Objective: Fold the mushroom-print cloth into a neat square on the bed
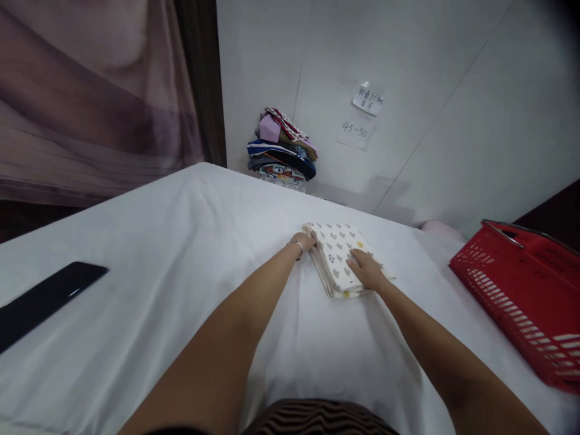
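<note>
A folded cream cloth (338, 244) printed with grey shapes and a few yellow ones lies on the white-covered bed or table. Its layers show along the left and near edges. My left hand (307, 240), with a bracelet at the wrist, is closed on the cloth's far left edge, and its fingertips are partly hidden there. On the right part of the cloth's top rests my right hand (368, 270), laid flat with its fingers stretched out.
A red plastic basket (521, 302) stands at the right. At the left lies a dark flat object (49, 302). Beyond the far edge rises a stack of folded clothes (283, 151) against the wall, near paper notes (356, 132). A pinkish curtain (99, 90) hangs at left.
</note>
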A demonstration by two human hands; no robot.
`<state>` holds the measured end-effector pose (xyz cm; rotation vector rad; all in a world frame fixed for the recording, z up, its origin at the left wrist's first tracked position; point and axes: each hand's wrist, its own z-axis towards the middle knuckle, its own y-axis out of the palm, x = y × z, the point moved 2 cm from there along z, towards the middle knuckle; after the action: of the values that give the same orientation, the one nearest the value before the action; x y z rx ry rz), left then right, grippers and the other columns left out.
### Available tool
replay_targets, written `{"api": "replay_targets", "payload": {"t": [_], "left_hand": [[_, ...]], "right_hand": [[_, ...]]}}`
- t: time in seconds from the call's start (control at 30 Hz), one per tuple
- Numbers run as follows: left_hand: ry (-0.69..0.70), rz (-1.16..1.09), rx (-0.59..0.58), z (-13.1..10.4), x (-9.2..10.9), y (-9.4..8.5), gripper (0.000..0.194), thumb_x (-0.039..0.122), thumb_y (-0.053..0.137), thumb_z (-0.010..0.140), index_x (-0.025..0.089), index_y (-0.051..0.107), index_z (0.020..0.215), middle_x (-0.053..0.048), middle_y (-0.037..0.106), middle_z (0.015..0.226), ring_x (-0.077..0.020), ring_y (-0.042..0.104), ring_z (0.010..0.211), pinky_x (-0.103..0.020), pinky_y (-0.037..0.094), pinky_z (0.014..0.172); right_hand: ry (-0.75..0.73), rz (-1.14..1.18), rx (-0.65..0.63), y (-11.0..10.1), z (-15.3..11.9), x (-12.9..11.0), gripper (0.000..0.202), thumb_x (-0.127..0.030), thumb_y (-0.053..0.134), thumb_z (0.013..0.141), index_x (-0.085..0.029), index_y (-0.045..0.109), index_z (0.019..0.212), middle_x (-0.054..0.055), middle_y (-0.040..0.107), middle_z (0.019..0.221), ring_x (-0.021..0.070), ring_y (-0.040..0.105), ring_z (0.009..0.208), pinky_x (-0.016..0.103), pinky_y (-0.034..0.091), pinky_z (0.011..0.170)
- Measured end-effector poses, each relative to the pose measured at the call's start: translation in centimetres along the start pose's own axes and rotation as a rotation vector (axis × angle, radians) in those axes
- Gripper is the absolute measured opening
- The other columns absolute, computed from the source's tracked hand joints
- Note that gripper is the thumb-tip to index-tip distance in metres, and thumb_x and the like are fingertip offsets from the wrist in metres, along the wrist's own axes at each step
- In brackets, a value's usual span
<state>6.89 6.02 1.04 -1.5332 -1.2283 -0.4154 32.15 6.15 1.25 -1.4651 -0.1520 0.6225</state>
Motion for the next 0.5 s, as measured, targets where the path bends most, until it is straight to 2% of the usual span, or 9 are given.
{"api": "replay_targets", "payload": {"t": [0.17, 0.33, 0.5], "left_hand": [[0.004, 0.048, 0.022, -0.2, -0.5, -0.1, 0.03, 0.036, 0.069, 0.058, 0.014, 0.061, 0.077, -0.014, 0.066, 0.094, -0.0248, 0.063, 0.085, -0.024, 0.044, 0.057], [-0.071, -0.044, -0.021, -1.1, -0.6, 0.8, 0.041, 0.041, 0.072, 0.055, 0.013, 0.061, 0.083, -0.011, 0.066, 0.088, -0.0218, 0.063, 0.076, -0.023, 0.042, 0.05], [-0.055, -0.117, -0.097, -2.9, 0.1, 1.9, 0.018, 0.025, 0.069, 0.062, 0.013, 0.061, 0.073, -0.004, 0.063, 0.067, -0.0149, 0.059, 0.062, -0.02, 0.04, 0.046]], "right_hand": [[-0.006, 0.027, -0.015, -0.2, 0.0, -0.6, 0.049, -0.045, 0.043, 0.085, -0.016, 0.053, 0.122, 0.012, 0.048, 0.132, 0.0249, 0.04, 0.125, 0.04, 0.029, 0.105], [-0.157, 0.138, 0.013, -0.8, -1.3, -3.9, 0.048, -0.05, 0.041, 0.085, -0.022, 0.055, 0.122, 0.009, 0.049, 0.132, 0.0263, 0.037, 0.127, 0.045, 0.029, 0.105], [-0.263, 0.167, -0.044, -0.6, -4.3, -6.1, 0.058, -0.054, 0.045, 0.083, -0.027, 0.042, 0.134, 0.006, 0.043, 0.138, 0.0282, 0.033, 0.129, 0.05, 0.022, 0.106]]}}
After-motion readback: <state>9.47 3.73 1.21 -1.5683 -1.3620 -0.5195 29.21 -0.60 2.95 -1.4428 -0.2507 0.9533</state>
